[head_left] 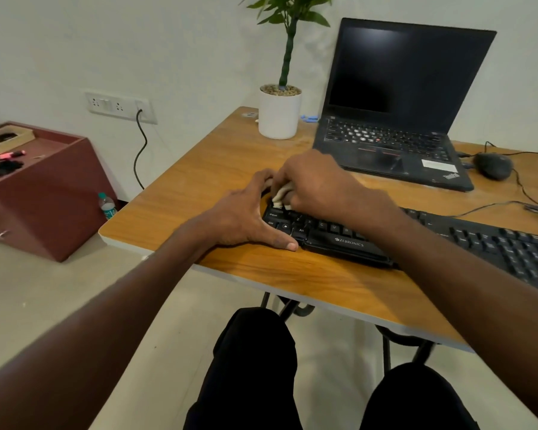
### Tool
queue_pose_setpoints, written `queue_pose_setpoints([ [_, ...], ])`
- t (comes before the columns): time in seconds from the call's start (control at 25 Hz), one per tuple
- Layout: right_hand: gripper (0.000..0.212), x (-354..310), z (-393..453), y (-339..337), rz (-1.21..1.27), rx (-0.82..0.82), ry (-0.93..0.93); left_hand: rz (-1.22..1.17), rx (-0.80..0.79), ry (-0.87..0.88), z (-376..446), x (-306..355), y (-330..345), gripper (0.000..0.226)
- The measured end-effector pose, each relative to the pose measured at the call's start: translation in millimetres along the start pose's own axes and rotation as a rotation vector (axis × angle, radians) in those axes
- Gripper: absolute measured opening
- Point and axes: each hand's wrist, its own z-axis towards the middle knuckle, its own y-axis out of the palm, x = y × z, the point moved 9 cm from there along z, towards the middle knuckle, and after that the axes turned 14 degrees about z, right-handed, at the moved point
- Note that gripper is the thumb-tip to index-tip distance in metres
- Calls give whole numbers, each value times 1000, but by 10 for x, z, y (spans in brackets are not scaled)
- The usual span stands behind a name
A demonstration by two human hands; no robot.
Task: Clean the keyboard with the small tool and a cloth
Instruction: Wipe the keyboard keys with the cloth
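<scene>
Right hand (316,181) fingers clamped on crumpled beige cloth (280,193), pressing black plastic keyboard (416,240); left hand (246,217) fingers spread, bracing keyboard's end beside them.

Wooden table (230,156) carries keyboard (416,240), laptop (395,119), mouse (493,165), potted plant (279,114).

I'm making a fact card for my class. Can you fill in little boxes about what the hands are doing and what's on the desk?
Job: cleaning a keyboard
Keyboard: black, lying flat on the wooden table
Right hand: holds a pale cloth on the keyboard's left end
Left hand: rests at the keyboard's left edge, thumb along its front
Small tool: cannot be seen
Laptop: open, screen dark, behind the keyboard
Mouse: right of the laptop
Plant pot: white, left of the laptop
</scene>
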Motion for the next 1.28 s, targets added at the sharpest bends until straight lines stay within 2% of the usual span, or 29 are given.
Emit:
queue_pose_setpoints([
  [0.2,13,116,-64,-39,-33,-93,55,16,-1,-5,33,-21,11,142],
  [0.32,17,-55,26,10,66,10,20,11,10,-17,20,-34,-3,136],
  [0.4,18,-140,-23,98,56,16,0,-9,18,-18,22,-53,-2,132],
  [0.6,21,85,-236,-14,-44,-103,65,20,3,10,70,-60,20,141],
  [0.64,21,101,-216,-33,-43,-75,72,20,-1,8,72,-64,24,141],
  [0.76,22,46,-110,-86,-30,146,30,-1,6,2,64,-74,28,139],
  [0.8,23,20,-79,-44,-34,161,-3,-2,9,-3,65,-78,23,138],
  [0.92,27,41,-104,96,-96,29,-73,8,8,-9,72,-85,30,140],
  [1.16,26,338,-271,-60,-163,-33,98,20,-12,-12,71,-93,36,145],
  [1.28,23,168,-206,-79,79,86,37,29,-9,-21,64,-91,34,141],
])
